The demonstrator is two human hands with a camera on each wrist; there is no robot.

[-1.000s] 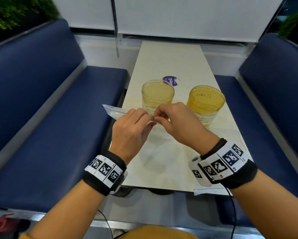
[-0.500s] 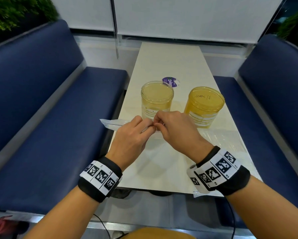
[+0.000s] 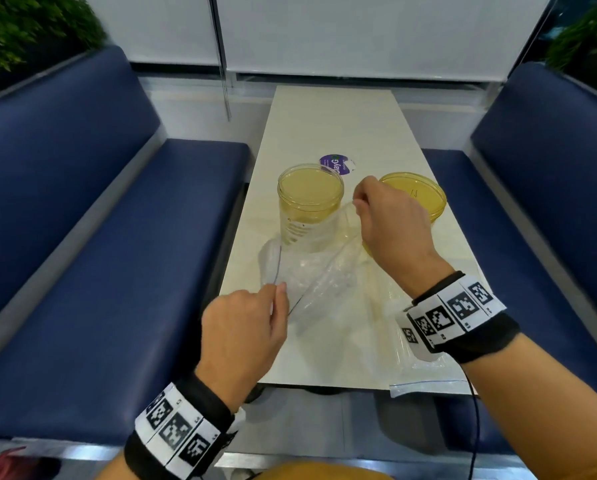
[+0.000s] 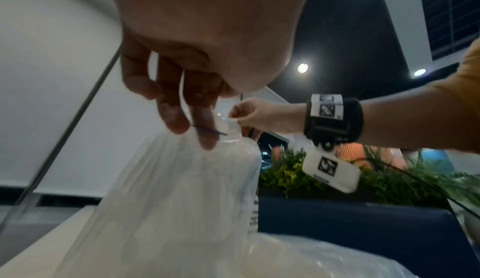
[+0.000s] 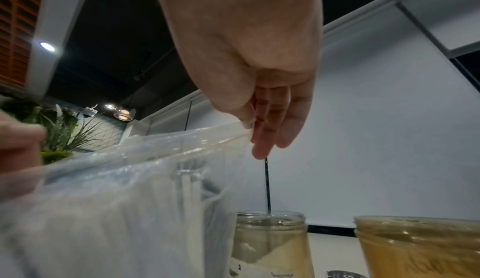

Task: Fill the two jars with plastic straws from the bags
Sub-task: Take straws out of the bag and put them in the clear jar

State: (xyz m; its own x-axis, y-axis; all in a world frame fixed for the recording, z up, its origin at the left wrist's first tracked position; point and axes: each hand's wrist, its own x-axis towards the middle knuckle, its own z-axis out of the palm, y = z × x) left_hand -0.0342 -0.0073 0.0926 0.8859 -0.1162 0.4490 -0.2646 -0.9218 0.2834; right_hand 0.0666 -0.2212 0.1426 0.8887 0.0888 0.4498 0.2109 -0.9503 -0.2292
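Observation:
A clear zip bag [image 3: 319, 271] of pale plastic straws is held up over the near half of the table. My left hand [image 3: 276, 296] pinches the near lip of its mouth, seen close in the left wrist view [image 4: 205, 130]. My right hand [image 3: 357, 202] pinches the far lip [image 5: 249, 126], so the mouth is pulled wide apart. Straws [image 5: 189, 181] show through the film. Two yellowish glass jars stand behind the bag: the left jar [image 3: 310, 194] [image 5: 270, 239] and the right jar [image 3: 425, 197] [image 5: 420, 247], partly hidden by my right hand.
A second clear zip bag [image 3: 425, 375] lies flat at the table's near right edge. A purple round sticker [image 3: 335, 164] sits behind the jars. Blue benches [image 3: 117, 244] flank the narrow white table [image 3: 335, 112]. A blind cord [image 3: 221, 57] hangs at the back.
My hands, which pinched the bag together at its middle, have pulled apart: left toward me, right away toward the jars. The bag's mouth has opened wide.

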